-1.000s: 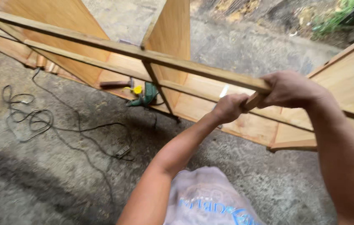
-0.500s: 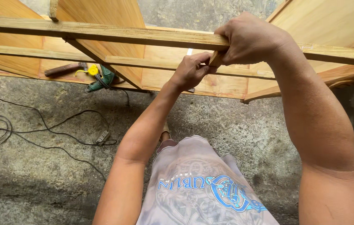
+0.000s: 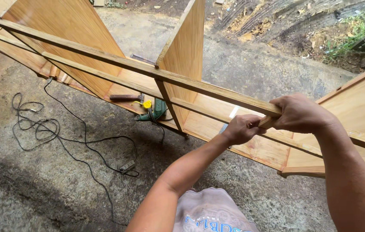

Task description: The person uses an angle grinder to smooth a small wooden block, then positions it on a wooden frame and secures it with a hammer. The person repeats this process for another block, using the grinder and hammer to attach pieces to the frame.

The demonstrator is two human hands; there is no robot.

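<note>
1. Gripping the long wooden rail (image 3: 148, 71) w/ both hands. Right hand (image 3: 300, 114) is wrapping over the top edge, fingers clenched around it; left hand (image 3: 240, 129) is pinching it from below, just beside the right fingers, thumb side toward the rail. Can't tell if the left fingers are holding anything small as well.
2. Rail is running diagonally from the fingers away to the upper left, sitting on the front edge of an upright divider panel (image 3: 186, 56) of a plywood cabinet carcass (image 3: 259, 148) lying on the concrete floor (image 3: 53, 189). A second, lower rail (image 3: 105, 77) is running parallel beyond the fingertips.
3. Handling, judging by looks: thin solid wood strip, light, stiff along the grain but prob. flexing over that span since it's being held at one end only. Surface is looking raw, so not slippery; splinter risk at the edges.
4. Best hold, imo: where the hands are now, close together, wrapping the full section; a second hold nearer the divider would be cutting the whip.
5. Well apart from the fingers, to the left: green drill (image 3: 156, 109) w/ yellow part, hammer (image 3: 124, 97), both lying on the carcass panel; black cable (image 3: 62, 137) is looping on the floor.
</note>
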